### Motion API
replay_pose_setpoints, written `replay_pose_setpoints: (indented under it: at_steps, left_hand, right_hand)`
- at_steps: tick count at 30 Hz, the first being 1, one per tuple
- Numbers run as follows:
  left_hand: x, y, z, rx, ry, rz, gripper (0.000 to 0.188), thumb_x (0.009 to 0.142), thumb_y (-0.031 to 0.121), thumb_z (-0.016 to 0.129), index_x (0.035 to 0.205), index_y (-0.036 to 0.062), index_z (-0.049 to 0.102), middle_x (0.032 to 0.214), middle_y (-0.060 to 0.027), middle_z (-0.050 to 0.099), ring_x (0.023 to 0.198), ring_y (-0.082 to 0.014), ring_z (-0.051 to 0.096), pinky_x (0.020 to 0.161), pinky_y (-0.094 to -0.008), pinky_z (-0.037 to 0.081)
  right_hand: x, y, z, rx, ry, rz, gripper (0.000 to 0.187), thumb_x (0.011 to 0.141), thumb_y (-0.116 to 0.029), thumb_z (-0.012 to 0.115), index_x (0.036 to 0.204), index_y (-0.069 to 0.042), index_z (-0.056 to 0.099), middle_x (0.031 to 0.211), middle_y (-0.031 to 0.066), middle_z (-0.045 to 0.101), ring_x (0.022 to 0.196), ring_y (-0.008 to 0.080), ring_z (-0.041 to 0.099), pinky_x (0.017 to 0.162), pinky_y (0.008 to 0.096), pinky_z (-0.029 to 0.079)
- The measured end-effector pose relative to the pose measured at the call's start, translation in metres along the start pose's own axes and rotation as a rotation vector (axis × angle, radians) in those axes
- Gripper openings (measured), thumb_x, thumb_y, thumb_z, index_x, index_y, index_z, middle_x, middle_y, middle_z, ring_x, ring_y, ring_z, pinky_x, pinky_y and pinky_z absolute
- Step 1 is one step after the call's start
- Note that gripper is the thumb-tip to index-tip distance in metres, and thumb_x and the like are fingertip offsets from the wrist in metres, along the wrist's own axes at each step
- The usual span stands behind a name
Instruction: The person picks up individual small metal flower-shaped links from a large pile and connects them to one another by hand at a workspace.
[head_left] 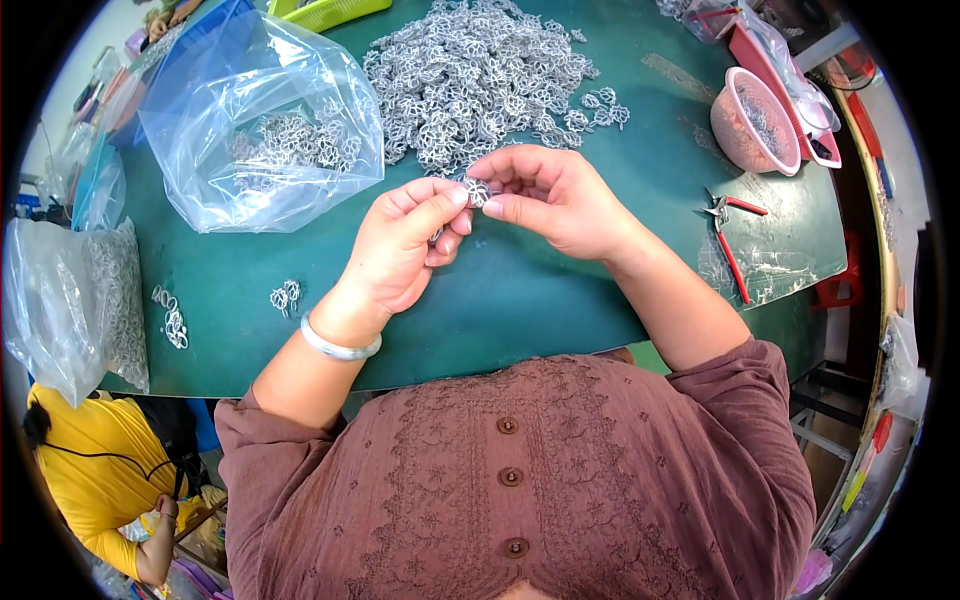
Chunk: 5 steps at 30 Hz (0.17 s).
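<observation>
Between both hands, over the middle of the green table, is a small silvery openwork metal piece (pixel 478 192). My left hand (pixel 405 235) pinches it between thumb and fingers, and something metallic shows below in the curled fingers. My right hand (pixel 550 200) grips its other side with thumb and forefinger. Just beyond my hands rises a large pile of similar metal pieces (pixel 470 80). A clear plastic bag (pixel 330 190) to the left stands open with more such pieces (pixel 300 140) inside. A couple of loose pieces (pixel 286 296) lie near my left wrist.
Red-handled pliers (pixel 732 240) lie on the green table (pixel 560 300) at right. Behind them stands a pink basket (pixel 735 125). At far left is a filled clear bag (pixel 75 300), with loose rings (pixel 172 320) beside it. A person in yellow (pixel 95 470) is at lower left.
</observation>
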<state>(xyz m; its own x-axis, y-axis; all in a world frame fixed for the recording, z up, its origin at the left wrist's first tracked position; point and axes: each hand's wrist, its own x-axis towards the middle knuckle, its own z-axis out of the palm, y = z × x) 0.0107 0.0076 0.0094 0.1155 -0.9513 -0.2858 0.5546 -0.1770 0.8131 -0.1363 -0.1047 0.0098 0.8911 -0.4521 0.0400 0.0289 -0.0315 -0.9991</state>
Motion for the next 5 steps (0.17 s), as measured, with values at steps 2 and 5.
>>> replay_pose_setpoints:
  at_steps: [2,5]
  left_hand:
    - [-0.0011,-0.0023,0.0014,0.072,0.028,0.046,0.011,0.084,0.014,0.052,0.080,0.0043,0.056,0.067,-0.0014,0.054,0.049,-0.0037,0.041,0.041,-0.0149,0.029]
    - [-0.0021,-0.0047,0.0023,0.217,0.058,0.154,0.010,0.084,0.013,0.053,0.085,0.0045,0.057,0.068,-0.0017,0.055,0.050,-0.0042,0.043,0.044,-0.0138,0.031]
  right_hand:
    - [0.0002,0.0005,0.0003,0.001,0.003,-0.023,0.025,0.079,-0.003,0.058,0.104,0.001,0.053,0.089,0.0026,0.057,0.082,0.0075,0.052,0.075,0.0217,0.044]
    - [0.0009,0.0018,0.0004,-0.016,0.012,-0.051,0.026,0.078,-0.001,0.057,0.104,0.001,0.053,0.091,0.0033,0.057,0.082,0.0084,0.053,0.076,0.0226,0.044]
